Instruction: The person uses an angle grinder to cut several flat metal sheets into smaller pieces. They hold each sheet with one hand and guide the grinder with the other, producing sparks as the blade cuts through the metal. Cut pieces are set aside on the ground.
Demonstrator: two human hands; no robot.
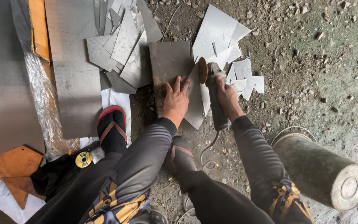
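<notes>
Knees and dark sleeves at the bottom edge, cut off by the frame; patterned yellow fabric partly visible there. Grey metal cylinder (320,170) lying on its side near the right knee, on the dirt floor (332,62). Small yellow-labelled disc (83,159) near the left knee, beside a dark bundle, hard to identify. Red-strapped sandal (112,126) on the left foot, resting on white sheeting; second foot mostly hidden under the left forearm.

Left hand (176,97) open, palm down, fingers spread flat, pressing on the dark rectangular plate (168,66). Thin grey metal sheet (194,105) lying partly over the plate's right edge, just beside the left hand. Right hand (227,96) clenched around the body of the angle grinder (213,93); fingers wrapped, thumb side hidden. Grinder disc (202,70) seen edge-on, at the sheet's upper edge; contact point not discernible. Cable trailing back between the legs, partly hidden.

Farther out: pale offcuts (222,39) scattered right of the plate, overlapping grey offcuts (123,45) to its left, large grey sheet (73,70) beyond, orange board (38,25) and clear plastic wrap cropped at the left edge.
</notes>
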